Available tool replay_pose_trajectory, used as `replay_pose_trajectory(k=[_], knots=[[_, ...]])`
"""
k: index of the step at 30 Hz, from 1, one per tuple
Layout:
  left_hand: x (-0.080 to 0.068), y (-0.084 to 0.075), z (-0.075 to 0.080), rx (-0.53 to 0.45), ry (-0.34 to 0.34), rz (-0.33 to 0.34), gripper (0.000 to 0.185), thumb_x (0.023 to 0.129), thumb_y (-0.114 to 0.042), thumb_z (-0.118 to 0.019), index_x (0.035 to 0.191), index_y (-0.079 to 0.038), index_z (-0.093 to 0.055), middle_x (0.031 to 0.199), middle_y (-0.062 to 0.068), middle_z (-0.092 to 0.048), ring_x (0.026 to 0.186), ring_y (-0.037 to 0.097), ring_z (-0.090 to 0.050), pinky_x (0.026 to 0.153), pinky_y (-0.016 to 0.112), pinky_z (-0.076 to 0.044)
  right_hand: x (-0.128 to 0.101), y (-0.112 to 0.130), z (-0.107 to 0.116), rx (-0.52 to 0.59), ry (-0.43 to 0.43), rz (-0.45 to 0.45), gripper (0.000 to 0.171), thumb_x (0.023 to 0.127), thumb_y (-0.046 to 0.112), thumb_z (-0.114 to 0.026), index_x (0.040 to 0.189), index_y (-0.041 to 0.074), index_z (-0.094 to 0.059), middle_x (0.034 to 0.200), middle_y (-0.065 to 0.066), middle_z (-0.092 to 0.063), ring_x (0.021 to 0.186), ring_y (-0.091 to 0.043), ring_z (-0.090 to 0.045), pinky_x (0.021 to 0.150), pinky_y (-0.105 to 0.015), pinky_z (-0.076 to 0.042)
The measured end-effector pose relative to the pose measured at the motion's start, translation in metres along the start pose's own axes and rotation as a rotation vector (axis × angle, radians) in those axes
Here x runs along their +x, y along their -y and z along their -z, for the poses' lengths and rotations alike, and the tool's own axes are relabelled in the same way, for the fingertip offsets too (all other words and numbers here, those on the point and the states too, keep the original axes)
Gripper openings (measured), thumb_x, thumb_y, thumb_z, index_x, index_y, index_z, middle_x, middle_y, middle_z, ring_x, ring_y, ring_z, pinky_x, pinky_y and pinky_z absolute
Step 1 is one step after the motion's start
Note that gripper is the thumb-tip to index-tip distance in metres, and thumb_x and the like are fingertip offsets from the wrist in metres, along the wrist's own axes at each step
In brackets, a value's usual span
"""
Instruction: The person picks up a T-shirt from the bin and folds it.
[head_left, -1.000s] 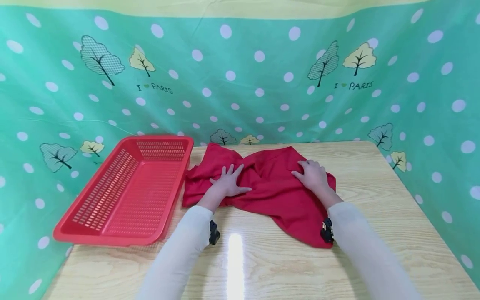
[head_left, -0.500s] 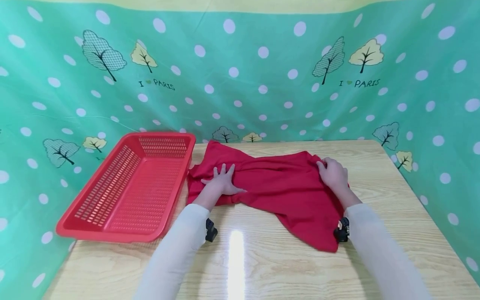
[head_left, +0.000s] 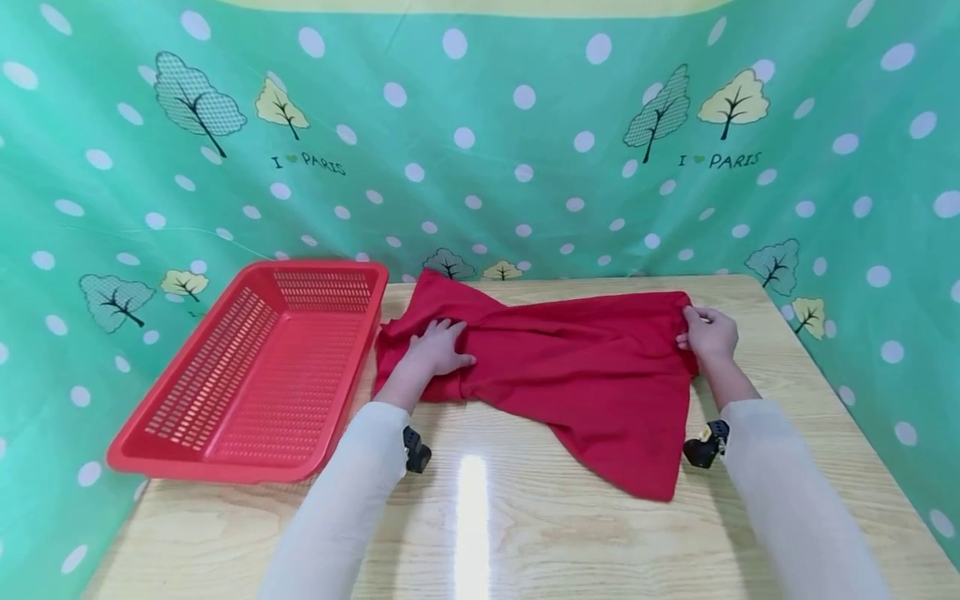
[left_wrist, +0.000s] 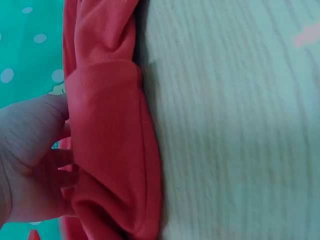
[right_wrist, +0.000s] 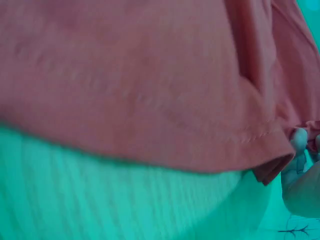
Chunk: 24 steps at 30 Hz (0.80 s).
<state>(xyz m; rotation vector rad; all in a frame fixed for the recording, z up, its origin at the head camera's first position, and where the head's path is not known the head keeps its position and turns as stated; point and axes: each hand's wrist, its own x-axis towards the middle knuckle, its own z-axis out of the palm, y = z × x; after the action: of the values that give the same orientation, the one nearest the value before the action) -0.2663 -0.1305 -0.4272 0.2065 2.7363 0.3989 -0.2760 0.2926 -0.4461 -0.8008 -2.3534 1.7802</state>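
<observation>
A red T-shirt (head_left: 570, 358) lies crumpled across the table, its full cut hidden by folds. My left hand (head_left: 435, 350) rests on its left part, thumb held away from the fingers. In the left wrist view, the fingers of that left hand (left_wrist: 35, 160) touch the side of the folded cloth. At the far right end, my right hand (head_left: 711, 333) pinches the shirt's edge between thumb and fingers. The right wrist view has a stitched hem (right_wrist: 200, 145) close up, with the right hand (right_wrist: 305, 185) holding the cloth at the frame's right side.
A red plastic basket (head_left: 292, 392) with slotted walls stands left of the shirt, close to its left end. The wooden table (head_left: 570, 533) meets a green dotted curtain (head_left: 495, 200) at the back and sides. Light glares on the tabletop near the front.
My right hand has moved right, taken hold of the shirt's edge and drawn it out, so the right part lies wider and flatter. The left hand has shifted slightly left.
</observation>
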Motion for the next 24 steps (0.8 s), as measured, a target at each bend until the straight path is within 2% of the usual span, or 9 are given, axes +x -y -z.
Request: replay_pose_trajectory(k=[3,6,8,10,12,14,17,20,24], knots=[[0.008,-0.003,0.001,0.009,-0.012,0.015,0.083,0.087,-0.046,-0.060,0.151,-0.022,-0.013,0.158,0.011,-0.008,0.146,0.035,0.004,0.111,0.064,-0.007,-0.001,0.005,-0.001,0.270,0.021,-0.073,0.024,0.094,0.026,-0.053,0.109,0.007,-0.055,0.073,0.006,-0.056,0.046,-0.006,-0.063,0.051,-0.021,-0.054],[0.016,-0.006,0.003,0.035,-0.061,0.019,0.090,0.086,-0.049,-0.060,0.152,-0.025,-0.002,0.159,0.009,0.002,0.145,0.034,0.013,0.110,0.066,-0.003,-0.003,0.010,-0.001,0.439,0.027,-0.104,0.015,0.094,0.020,-0.053,0.104,0.009,-0.054,0.087,0.003,-0.053,0.052,-0.006,-0.066,0.057,-0.020,-0.055],[0.021,-0.008,0.004,0.055,-0.115,0.014,0.095,0.085,-0.051,-0.061,0.151,-0.026,0.002,0.159,0.008,0.006,0.144,0.034,0.016,0.110,0.066,-0.002,-0.006,0.012,-0.002,0.483,0.055,-0.097,0.024,0.095,0.017,-0.052,0.116,0.006,-0.053,0.092,0.003,-0.053,0.058,-0.003,-0.065,0.061,-0.017,-0.054],[0.026,-0.010,0.003,0.065,-0.157,0.008,0.098,0.084,-0.052,-0.061,0.151,-0.028,0.006,0.159,0.007,0.011,0.143,0.034,0.019,0.110,0.065,-0.002,-0.009,0.013,-0.003,0.453,0.108,-0.072,0.039,0.095,0.015,-0.051,0.132,0.004,-0.045,0.099,0.001,-0.054,0.063,-0.001,-0.064,0.065,-0.015,-0.054],[0.028,-0.012,0.002,0.041,-0.173,-0.001,0.099,0.084,-0.053,-0.060,0.150,-0.029,0.010,0.158,0.006,0.016,0.142,0.035,0.021,0.111,0.065,-0.001,-0.012,0.014,-0.006,0.352,0.156,-0.016,0.053,0.095,0.016,-0.050,0.143,0.002,-0.033,0.115,-0.007,-0.053,0.065,0.003,-0.062,0.067,-0.014,-0.053],[0.030,-0.014,0.001,-0.011,-0.170,-0.017,0.099,0.085,-0.052,-0.060,0.149,-0.030,0.011,0.157,0.006,0.018,0.141,0.035,0.023,0.110,0.065,0.001,-0.016,0.015,-0.010,0.209,0.171,0.062,0.059,0.095,0.019,-0.050,0.146,0.001,-0.026,0.134,-0.015,-0.044,0.065,0.008,-0.060,0.067,-0.012,-0.052],[0.030,-0.014,-0.001,-0.088,-0.158,-0.046,0.097,0.085,-0.050,-0.060,0.150,-0.031,0.010,0.158,0.006,0.016,0.142,0.036,0.022,0.110,0.065,0.000,-0.022,0.017,-0.017,-0.054,0.124,0.209,0.058,0.095,0.028,-0.051,0.145,0.005,-0.033,0.149,-0.018,-0.029,0.066,0.009,-0.056,0.065,-0.009,-0.048],[0.029,-0.010,-0.003,-0.129,-0.124,-0.079,0.096,0.086,-0.050,-0.061,0.150,-0.031,0.007,0.159,0.006,0.012,0.143,0.036,0.018,0.110,0.065,-0.001,-0.027,0.017,-0.025,-0.277,0.117,0.355,0.056,0.094,0.036,-0.052,0.141,0.007,-0.041,0.145,-0.020,-0.038,0.083,-0.008,-0.060,0.071,-0.017,-0.047],[0.025,-0.001,-0.006,-0.163,-0.017,-0.100,0.095,0.085,-0.053,-0.059,0.151,-0.030,0.006,0.159,0.005,0.003,0.145,0.036,0.010,0.111,0.064,-0.001,-0.036,0.012,-0.038,-0.511,0.313,0.523,0.063,0.091,0.043,-0.055,0.138,0.002,-0.042,0.138,-0.022,-0.044,0.113,-0.035,-0.051,0.091,-0.045,-0.046]])
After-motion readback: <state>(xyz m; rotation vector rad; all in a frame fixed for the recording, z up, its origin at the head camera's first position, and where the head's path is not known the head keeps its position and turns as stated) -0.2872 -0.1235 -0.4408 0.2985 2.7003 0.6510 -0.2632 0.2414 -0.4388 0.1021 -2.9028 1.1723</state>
